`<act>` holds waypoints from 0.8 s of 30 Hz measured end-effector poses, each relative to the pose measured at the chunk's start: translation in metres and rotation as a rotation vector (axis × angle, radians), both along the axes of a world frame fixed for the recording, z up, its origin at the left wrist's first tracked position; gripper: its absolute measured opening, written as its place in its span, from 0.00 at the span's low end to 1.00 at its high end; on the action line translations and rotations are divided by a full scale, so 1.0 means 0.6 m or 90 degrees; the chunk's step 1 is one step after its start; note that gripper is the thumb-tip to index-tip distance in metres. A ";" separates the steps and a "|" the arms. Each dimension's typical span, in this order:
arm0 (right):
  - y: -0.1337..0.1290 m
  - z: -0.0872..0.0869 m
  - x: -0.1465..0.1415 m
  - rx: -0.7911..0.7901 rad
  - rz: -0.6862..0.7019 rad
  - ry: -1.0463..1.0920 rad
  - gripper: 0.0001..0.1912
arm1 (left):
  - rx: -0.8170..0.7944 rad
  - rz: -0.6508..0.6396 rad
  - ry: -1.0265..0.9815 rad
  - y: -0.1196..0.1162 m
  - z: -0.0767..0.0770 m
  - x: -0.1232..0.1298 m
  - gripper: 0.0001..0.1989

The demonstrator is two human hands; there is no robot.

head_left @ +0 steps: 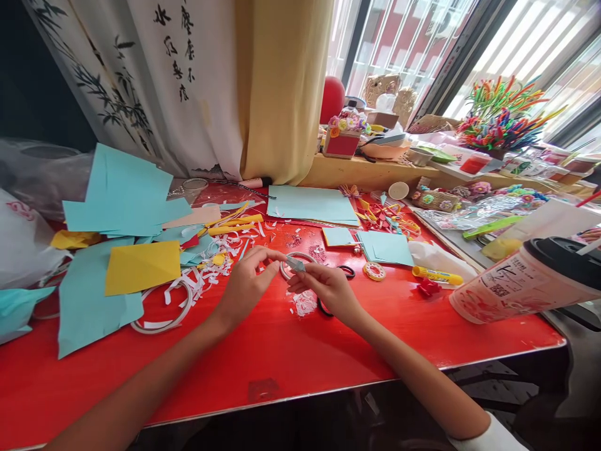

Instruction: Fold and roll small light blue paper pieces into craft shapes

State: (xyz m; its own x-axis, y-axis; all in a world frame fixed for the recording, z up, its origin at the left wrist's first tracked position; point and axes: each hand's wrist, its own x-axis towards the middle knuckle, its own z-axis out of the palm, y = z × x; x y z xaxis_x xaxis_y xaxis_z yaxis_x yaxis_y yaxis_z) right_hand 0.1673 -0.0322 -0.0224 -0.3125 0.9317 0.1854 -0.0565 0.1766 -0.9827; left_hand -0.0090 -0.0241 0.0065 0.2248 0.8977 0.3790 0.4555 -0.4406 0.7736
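Between my two hands is a small folded piece of light-blue paper (295, 264), narrowing to a point. My left hand (248, 282) pinches its left end with thumb and forefinger. My right hand (331, 289) grips its right end between thumb and fingers. Just beyond it lies a white ring-shaped roll (307, 255), partly hidden by the paper and my fingers. Black scissor handles (347, 271) stick out beside and under my right hand. White paper scraps (305, 304) lie below the folded paper on the red table (211, 388).
Left are blue sheets (122, 188), a yellow square (143, 267), another ring (162, 326) and shredded scraps. Right are stacked blue squares (387, 248), a washi-tape-like roll (374, 270), a yellow glue stick (436, 275) and a tilted-looking lidded cup (521, 282). Craft items crowd the windowsill.
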 end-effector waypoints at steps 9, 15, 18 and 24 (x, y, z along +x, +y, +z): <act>0.007 0.017 0.011 -0.105 0.013 0.051 0.14 | 0.300 0.124 0.188 0.052 -0.015 -0.041 0.09; 0.004 0.015 0.006 -0.094 0.036 0.043 0.13 | -0.193 -0.130 -0.021 0.019 -0.013 0.001 0.16; 0.003 0.017 0.004 -0.098 0.042 0.042 0.13 | -0.210 -0.133 -0.084 0.013 -0.013 0.008 0.15; 0.008 0.019 0.009 -0.093 -0.013 0.044 0.13 | -0.118 -0.131 0.049 0.031 -0.016 -0.015 0.15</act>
State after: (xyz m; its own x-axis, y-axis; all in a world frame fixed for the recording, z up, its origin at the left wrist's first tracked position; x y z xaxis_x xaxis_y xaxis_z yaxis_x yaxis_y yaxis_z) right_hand 0.1726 -0.0273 -0.0111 -0.2847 0.9562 0.0683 -0.1230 0.0342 -0.9918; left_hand -0.0177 -0.0055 -0.0030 0.4308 0.8827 0.1878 0.4311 -0.3841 0.8165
